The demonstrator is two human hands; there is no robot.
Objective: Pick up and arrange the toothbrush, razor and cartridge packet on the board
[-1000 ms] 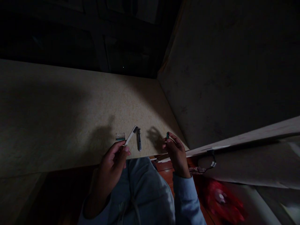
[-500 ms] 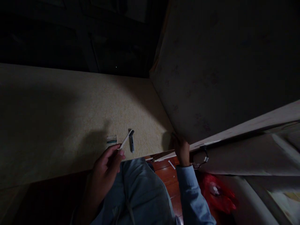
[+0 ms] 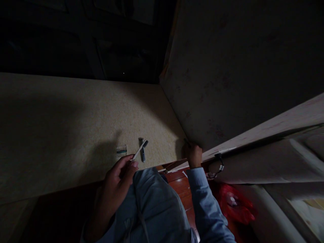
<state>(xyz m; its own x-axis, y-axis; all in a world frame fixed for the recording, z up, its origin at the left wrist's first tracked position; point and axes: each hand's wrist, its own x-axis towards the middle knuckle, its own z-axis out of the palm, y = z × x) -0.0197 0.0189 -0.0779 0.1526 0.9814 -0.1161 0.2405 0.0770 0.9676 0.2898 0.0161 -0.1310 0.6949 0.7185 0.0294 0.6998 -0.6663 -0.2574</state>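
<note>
Where the wall borders its right side, the surface: pale and mottled.
Left grip: thumb and fingers pinching the toothbrush.
Right grip: beside the wall; too dark to tell whether spread or closed.
Toothbrush: slanted, bristle end over the razor.
Razor: lying on the surface.
Clear case: left of the razor, with a teal strip.

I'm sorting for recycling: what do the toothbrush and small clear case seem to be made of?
Toothbrush: probably plastic with a smooth, matt finish, judging by its even, pale handle.
Small clear case: likely rigid, glossy plastic, since it is see-through with bright edges; glass isn't ruled out.
</note>
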